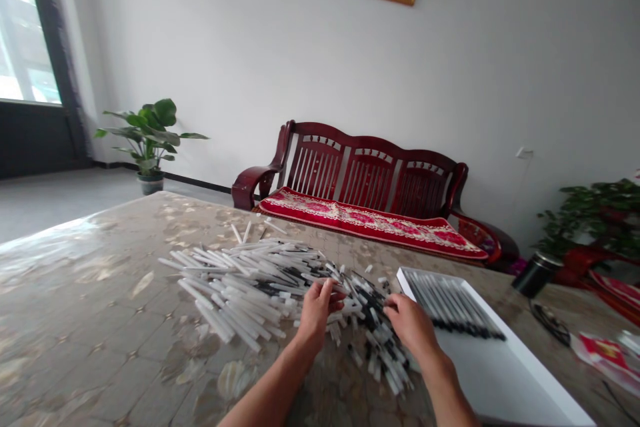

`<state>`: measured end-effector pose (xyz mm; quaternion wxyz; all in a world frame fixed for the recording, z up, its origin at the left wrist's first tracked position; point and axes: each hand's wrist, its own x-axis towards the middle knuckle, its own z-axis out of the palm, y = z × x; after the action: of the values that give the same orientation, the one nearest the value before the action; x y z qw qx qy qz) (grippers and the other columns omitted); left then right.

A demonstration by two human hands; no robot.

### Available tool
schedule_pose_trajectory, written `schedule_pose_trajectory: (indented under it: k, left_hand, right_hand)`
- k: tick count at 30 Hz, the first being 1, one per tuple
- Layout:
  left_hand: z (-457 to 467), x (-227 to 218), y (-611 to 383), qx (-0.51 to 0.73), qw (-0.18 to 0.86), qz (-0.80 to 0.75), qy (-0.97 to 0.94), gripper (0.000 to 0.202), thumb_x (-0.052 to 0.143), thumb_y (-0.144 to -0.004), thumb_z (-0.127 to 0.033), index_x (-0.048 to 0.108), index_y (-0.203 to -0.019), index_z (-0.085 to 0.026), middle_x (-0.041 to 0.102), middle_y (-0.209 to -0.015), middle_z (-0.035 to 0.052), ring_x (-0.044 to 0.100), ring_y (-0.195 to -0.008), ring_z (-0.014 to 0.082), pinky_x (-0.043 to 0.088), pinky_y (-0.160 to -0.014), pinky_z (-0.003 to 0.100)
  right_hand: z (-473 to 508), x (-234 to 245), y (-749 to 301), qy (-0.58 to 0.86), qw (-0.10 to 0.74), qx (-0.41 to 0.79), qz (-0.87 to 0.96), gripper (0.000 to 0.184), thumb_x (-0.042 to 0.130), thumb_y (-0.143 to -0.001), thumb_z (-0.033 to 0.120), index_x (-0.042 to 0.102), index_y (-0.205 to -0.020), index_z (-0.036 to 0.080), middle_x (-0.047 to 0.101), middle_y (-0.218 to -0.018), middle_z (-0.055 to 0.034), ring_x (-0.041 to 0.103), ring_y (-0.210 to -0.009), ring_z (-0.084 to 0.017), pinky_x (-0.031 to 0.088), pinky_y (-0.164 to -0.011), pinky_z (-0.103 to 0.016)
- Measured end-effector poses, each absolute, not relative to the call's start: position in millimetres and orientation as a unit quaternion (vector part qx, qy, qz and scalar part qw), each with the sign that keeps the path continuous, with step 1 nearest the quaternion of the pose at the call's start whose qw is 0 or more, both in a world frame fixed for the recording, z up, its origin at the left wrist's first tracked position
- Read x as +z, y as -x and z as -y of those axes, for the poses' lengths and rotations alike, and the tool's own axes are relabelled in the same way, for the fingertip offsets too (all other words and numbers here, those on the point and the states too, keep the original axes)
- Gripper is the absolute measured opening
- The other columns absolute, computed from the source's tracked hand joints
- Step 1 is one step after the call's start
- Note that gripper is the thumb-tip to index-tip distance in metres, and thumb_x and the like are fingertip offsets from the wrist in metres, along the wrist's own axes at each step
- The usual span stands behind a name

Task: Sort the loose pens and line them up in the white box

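My left hand [316,312] is over the right edge of a heap of white translucent pen barrels [240,280], thumb and fingers pinched together. What it holds, if anything, blends with the parts behind it. My right hand [409,321] is closed with curled fingertips beside a pile of clear and black pen parts [383,340]; its grip is too small to make out. Right of that hand lies a shallow white tray [530,363]. A row of pens with black ends [455,303] lies side by side in its far part.
A patterned cloth [110,320] covers the table. Beyond the tray are a black cylinder [536,273], a dark cable [549,323] and a red-and-white packet [607,357]. A dark red wooden bench [370,173] stands behind the table, with a potted plant [150,140] at left.
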<state>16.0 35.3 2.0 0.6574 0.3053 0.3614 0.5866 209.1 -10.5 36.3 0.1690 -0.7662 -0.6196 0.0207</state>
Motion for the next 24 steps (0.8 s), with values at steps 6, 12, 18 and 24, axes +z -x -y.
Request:
schedule_pose_trajectory:
  k: [6,12,18,24]
  left_hand:
    - [-36.6,0.5,-14.6,0.591,0.683,-0.341,-0.26,0.036,0.076,-0.069,-0.045,0.059,-0.083,-0.017,0.071,-0.085,0.0039,0.072,-0.07,0.017,0.058,-0.064,0.029]
    - [-36.6,-1.2,-14.6,0.592,0.69,-0.339,-0.242,0.028,0.077,-0.072,-0.029,0.056,-0.086,-0.018,0.071,-0.082,0.0021,0.073,-0.069,0.0158,0.059,-0.064,0.027]
    - [-37.7,-3.0,-16.2,0.598,0.67,-0.364,-0.249,0.03,0.078,-0.072,-0.035,0.058,-0.085,-0.017,0.069,-0.077,0.0014,0.071,-0.065,0.0139,0.058,-0.06,0.024]
    - [-36.3,0.3,-14.8,0.606,0.677,-0.351,-0.226,0.035,0.08,-0.069,-0.039,0.055,-0.082,-0.018,0.066,-0.074,-0.0004,0.072,-0.065,0.0155,0.058,-0.058,0.024]
  right_hand:
    - [17.5,24.1,-217.0,0.775,0.068,-0.046,0.626,0.012,0.058,-0.085,0.022,0.067,-0.093,0.022,0.07,-0.103,-0.0062,0.067,-0.097,-0.023,0.044,-0.072,-0.026]
    - [13.6,19.8,-211.4,0.776,0.007,-0.076,0.626,0.016,0.054,-0.086,0.018,0.067,-0.095,0.021,0.069,-0.105,-0.0094,0.069,-0.093,-0.023,0.045,-0.069,-0.027]
    - [16.1,19.7,-207.8,0.776,0.012,-0.09,0.624,0.02,0.049,-0.09,0.016,0.067,-0.098,0.018,0.07,-0.104,-0.0099,0.069,-0.092,-0.023,0.045,-0.068,-0.027]
    - [24.4,29.3,-209.5,0.782,0.06,-0.081,0.615,0.014,0.052,-0.092,0.024,0.066,-0.094,0.023,0.074,-0.094,-0.0051,0.07,-0.088,-0.021,0.042,-0.065,-0.026]
